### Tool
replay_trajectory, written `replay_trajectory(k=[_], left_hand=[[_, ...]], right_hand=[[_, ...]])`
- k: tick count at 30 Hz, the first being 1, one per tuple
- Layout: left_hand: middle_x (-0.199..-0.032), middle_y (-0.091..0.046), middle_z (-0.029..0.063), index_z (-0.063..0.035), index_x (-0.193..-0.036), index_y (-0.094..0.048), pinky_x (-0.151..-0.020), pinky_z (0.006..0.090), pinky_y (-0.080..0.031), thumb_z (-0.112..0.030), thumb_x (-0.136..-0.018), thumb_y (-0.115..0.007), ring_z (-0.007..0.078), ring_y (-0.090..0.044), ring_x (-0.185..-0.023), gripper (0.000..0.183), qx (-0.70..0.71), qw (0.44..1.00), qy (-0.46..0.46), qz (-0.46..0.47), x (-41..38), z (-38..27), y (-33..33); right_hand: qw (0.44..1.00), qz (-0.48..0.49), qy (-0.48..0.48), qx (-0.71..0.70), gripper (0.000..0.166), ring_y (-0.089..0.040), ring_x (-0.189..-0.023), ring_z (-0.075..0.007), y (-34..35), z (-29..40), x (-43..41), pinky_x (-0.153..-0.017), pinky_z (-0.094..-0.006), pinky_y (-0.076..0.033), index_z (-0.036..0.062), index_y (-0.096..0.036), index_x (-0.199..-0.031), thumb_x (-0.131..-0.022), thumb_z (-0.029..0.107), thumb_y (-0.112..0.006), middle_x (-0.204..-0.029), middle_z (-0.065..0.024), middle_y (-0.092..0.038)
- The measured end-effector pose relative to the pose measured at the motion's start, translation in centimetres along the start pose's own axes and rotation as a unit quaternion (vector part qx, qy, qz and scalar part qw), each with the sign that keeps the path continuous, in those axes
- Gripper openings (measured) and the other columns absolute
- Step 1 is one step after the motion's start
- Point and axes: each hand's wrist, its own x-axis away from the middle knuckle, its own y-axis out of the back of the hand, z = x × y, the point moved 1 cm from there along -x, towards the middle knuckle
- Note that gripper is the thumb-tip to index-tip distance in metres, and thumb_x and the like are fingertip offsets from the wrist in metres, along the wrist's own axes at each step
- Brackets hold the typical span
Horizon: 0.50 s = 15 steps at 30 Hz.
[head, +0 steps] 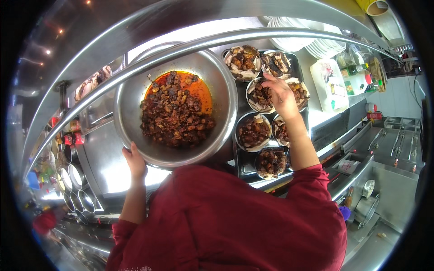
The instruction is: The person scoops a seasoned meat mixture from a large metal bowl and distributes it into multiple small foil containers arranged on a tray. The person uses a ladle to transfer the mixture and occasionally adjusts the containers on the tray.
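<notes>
A large stainless steel bowl (220, 135) holds dark chunks of food (176, 115) in red oil. My left hand (134, 161) grips its near left rim, thumb over the edge. To the right, a dark tray (297, 62) carries several small round bowls filled with pale slices and dark, browned pieces. My right hand (279, 93) is above the middle bowls, fingers bent downward. A thin shiny thing shows by its fingertips; whether the hand holds it is unclear. My right forearm partly hides a small bowl (280, 130), and another small bowl (253, 132) stands left of it.
A steel rail (251, 34) crosses above the large bowl and tray. White plates (288, 34) are stacked behind the tray, with a white plastic tub (329, 86) and bottles at right. Rectangular metal pans (101, 111) lie left. Another person's red sleeve (45, 222) shows at far left.
</notes>
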Motion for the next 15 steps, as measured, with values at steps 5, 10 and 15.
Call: replay_trajectory(k=[5, 10, 15], left_hand=[[-0.106, -0.054, 0.0165, 0.0047, -0.118, -0.037, -0.083, 0.0337, -0.044, -0.029, -0.099, -0.046, 0.0208, -0.052, -0.094, 0.040, 0.020, 1.000, 0.001, 0.004, 0.2, -0.4, -0.3], [-0.105, -0.054, 0.0153, 0.0045, -0.118, -0.037, -0.084, 0.0328, -0.044, -0.028, -0.099, -0.047, 0.0200, -0.052, -0.094, 0.039, 0.031, 0.999, -0.004, 0.010, 0.3, -0.6, -0.4], [-0.112, -0.052, 0.0162, 0.0011, -0.120, -0.034, -0.083, 0.0347, -0.048, -0.024, -0.099, -0.047, 0.0223, -0.054, -0.099, 0.036, 0.031, 0.999, -0.003, 0.012, -0.2, 0.3, -0.1]], right_hand=[[0.943, -0.188, -0.140, -0.234, 0.018, -0.062, -0.097, -0.0193, -0.2, -1.6, 1.1, -0.088, -0.0305, -0.051, -0.0005, -0.061, -0.104, -0.097, 0.005, -0.045, -0.118, -0.0148, -0.061], [0.881, -0.210, -0.262, -0.334, 0.021, -0.063, -0.092, -0.0186, -0.7, -2.4, 1.0, -0.085, -0.0293, -0.051, -0.0042, -0.059, -0.103, -0.099, 0.010, -0.044, -0.116, -0.0171, -0.061], [0.919, -0.178, -0.183, -0.300, 0.017, -0.062, -0.092, -0.0171, -0.2, -1.9, -2.2, -0.085, -0.0278, -0.050, -0.0020, -0.060, -0.103, -0.097, 0.004, -0.045, -0.115, -0.0130, -0.063]])
